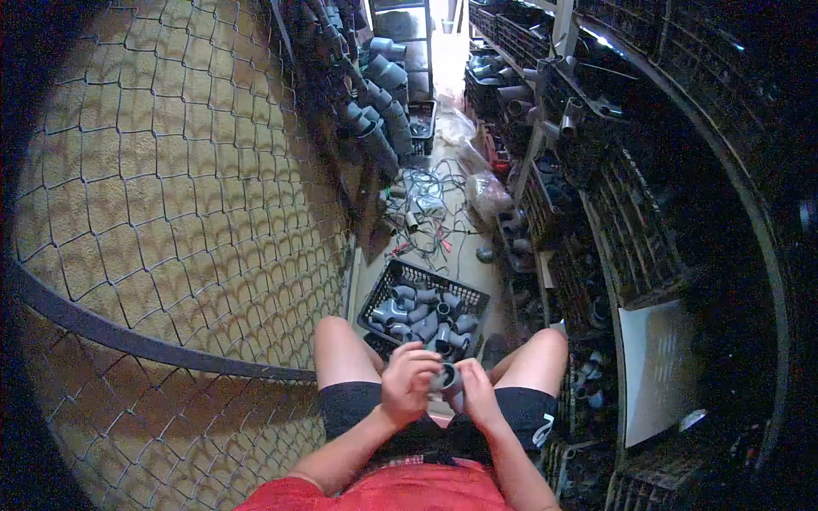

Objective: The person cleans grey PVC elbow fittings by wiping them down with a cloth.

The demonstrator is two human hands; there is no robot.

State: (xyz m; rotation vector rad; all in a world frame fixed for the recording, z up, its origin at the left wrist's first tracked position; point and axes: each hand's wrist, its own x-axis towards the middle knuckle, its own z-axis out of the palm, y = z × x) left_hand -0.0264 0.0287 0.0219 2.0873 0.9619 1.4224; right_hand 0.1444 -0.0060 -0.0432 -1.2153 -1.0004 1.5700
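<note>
Between my two hands, above my lap, is a grey pipe fitting (452,397) with its round dark opening facing up. My right hand (479,393) is closed on the fitting's right side. My left hand (411,381) is at its left side with fingers curled; the fingertips are blurred, and whether they grip the fitting or something small is hidden. Just beyond my hands, a black crate (480,305) on the floor holds several grey pipe fittings (424,327).
A wire mesh fence (196,196) runs along the left. Shelves with black crates (635,221) line the right. Grey pipes (379,94) stand at the back left. Cables (426,194) and plastic bags (489,194) lie on the floor ahead.
</note>
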